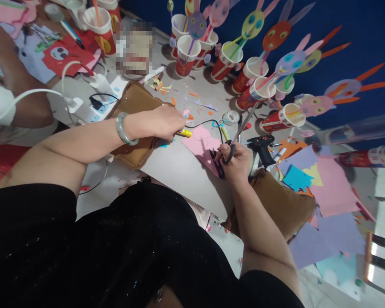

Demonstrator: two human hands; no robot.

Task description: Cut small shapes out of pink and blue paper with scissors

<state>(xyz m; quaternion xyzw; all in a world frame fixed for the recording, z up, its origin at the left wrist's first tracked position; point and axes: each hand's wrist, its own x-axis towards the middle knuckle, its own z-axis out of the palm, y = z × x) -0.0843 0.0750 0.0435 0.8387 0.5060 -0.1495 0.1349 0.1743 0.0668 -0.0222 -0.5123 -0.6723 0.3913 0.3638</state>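
At far left, a co-worker's bare arm [22, 81] reaches in beside a red-and-white cup [99, 38] and a white power strip [98, 113] with plugs in it. Your left arm comes in from the left and crosses a brown cushion [128, 107], a pale green bangle [125, 129] round the wrist. Your left hand [170, 122] is turned back upward beyond the cushion, knuckles forward and fingers curled down; a yellow stick [185, 133] pokes out by the fingertips, and you cannot tell from this view whether they grip it. Just right of it, pink paper [200, 139] lies flat on the table between your two hands. Behind, red-and-white cups holding rabbit-faced figures stand in a curve; the cup [223, 66] below the yellow-green rabbit bears pale print too small to read, and no brand can be made out. Your right forearm rises from the lower right, and your right hand [237, 160] is closed on the dark handles of scissors [244, 124], blades slanting up and away toward the cups. Right of that hand lies a black glue gun [265, 149], then a second brown cushion [277, 203] and stacked coloured paper [333, 184].
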